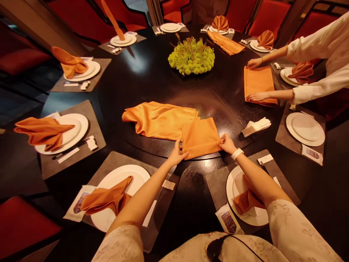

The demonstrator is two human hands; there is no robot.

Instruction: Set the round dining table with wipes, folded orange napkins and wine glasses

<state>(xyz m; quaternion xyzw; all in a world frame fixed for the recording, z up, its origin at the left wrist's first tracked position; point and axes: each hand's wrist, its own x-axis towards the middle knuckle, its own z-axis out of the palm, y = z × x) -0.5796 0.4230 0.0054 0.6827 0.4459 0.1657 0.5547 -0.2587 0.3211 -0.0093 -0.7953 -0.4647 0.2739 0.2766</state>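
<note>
The right hand [227, 144] pinches one edge of the folded napkin [201, 137]; the left hand [176, 155] meets the opposite edge, thumb and forefinger apart, grip indeterminable. The napkin lies on the wearer's side of the flower centrepiece [191, 58], further orange cloth [160, 118] nearer it. The fabric should handle light, soft and slippery; corner holds should control the layers.

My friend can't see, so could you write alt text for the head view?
A person's left hand and right hand touch opposite edges of a folded orange cloth on a dark round table, against a looser cloth. At right, another person's hands rest on a second cloth; white plates, most bearing napkins, surround a green centerpiece.
</note>
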